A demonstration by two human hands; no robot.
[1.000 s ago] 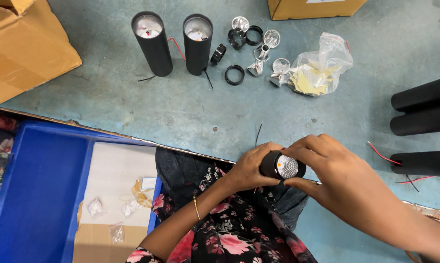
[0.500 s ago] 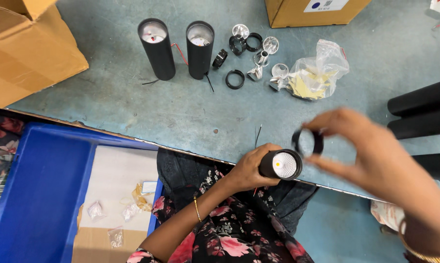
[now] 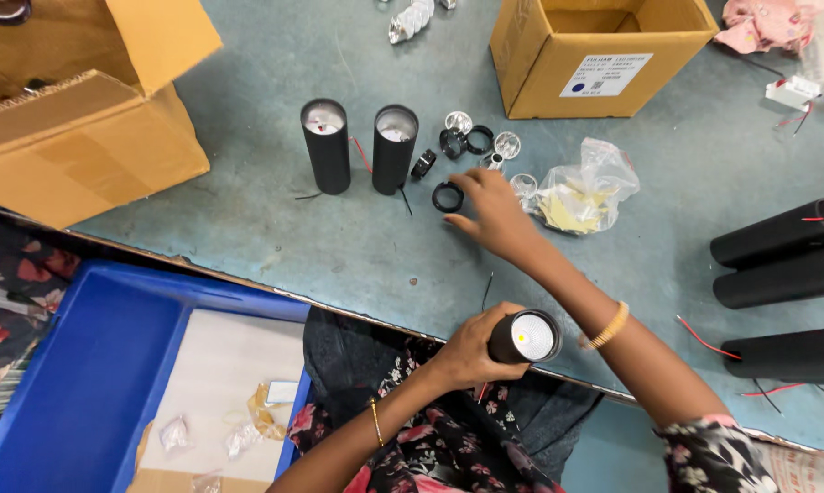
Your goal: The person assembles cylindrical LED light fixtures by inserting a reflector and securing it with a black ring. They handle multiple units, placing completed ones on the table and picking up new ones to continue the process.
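At the desk's near edge, left hand (image 3: 471, 351) clamped round a black cylindrical lamp housing (image 3: 521, 338), long axis roughly toward the camera, white lens face up. Right hand (image 3: 496, 215), fingers spread and holding nothing, has moved off the housing; fingertips now beside a black plastic ring (image 3: 448, 197) on the grey-blue desk (image 3: 275, 228).

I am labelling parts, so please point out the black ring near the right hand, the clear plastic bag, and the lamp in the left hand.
black ring (image 3: 448, 197), head view, on its rim.
clear plastic bag (image 3: 584, 190), head view, middle.
lamp (image 3: 524, 338), head view, its white front face.
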